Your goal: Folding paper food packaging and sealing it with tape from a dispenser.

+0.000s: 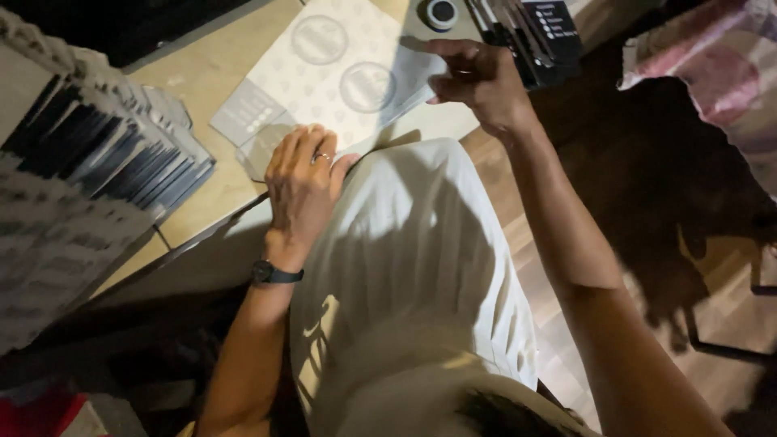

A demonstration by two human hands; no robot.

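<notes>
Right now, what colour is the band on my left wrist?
Black, a dark watch band on the left hand; the head view shows it.

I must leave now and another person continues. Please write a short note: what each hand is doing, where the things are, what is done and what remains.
Left hand: flat, palm down, at the table edge, fingers on a small clear packet; holds nothing.
Right hand: reaching forward, fingertips on the corner of the sticker sheet; whether it grips the sheet I cannot tell.
Things: the sheet lies flat with two round stickers on it. Dark cards stand in a row at left; more dark cards at top right, beside a tape roll.
Done: cannot tell.
Left: both stickers still on the sheet.
</notes>
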